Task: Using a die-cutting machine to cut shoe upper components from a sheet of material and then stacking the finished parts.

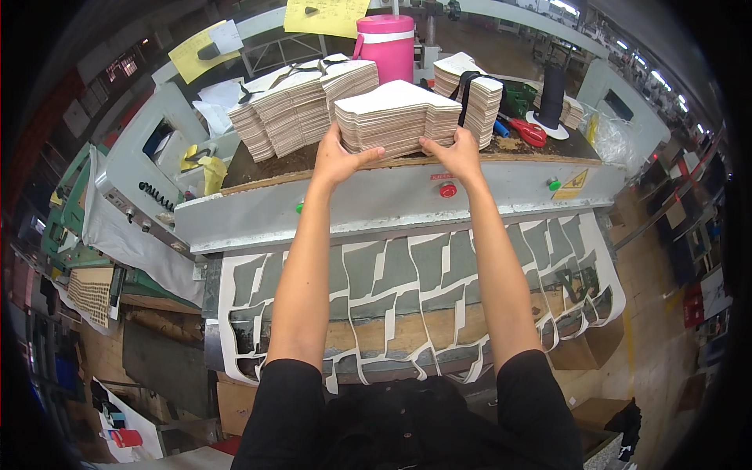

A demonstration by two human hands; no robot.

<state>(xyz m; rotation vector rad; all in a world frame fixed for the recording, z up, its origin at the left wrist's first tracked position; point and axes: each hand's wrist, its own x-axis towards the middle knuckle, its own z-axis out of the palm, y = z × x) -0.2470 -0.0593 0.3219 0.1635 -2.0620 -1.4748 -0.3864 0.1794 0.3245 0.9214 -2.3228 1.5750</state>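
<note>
Both my arms reach forward to a thick stack of white cut pieces [399, 117] at the front of the brown shelf on the machine. My left hand [342, 159] grips its left end, thumb along the front face. My right hand [457, 153] closes round its right end, thumb also in front. Behind to the left stand more stacks of cut pieces [294, 110], with black straps on top. Another stack [479, 94], looped with a black strap, is just right of my right hand. The underside of the held stack is hidden.
Red-handled scissors [529, 131] and a black thread cone [552, 98] lie to the right on the shelf. A pink drum-shaped jug [385, 47] stands behind. Below, a white sheet with cut-out holes [423, 313] drapes over the machine bed. A red button [447, 190] sits on the grey beam [376, 210].
</note>
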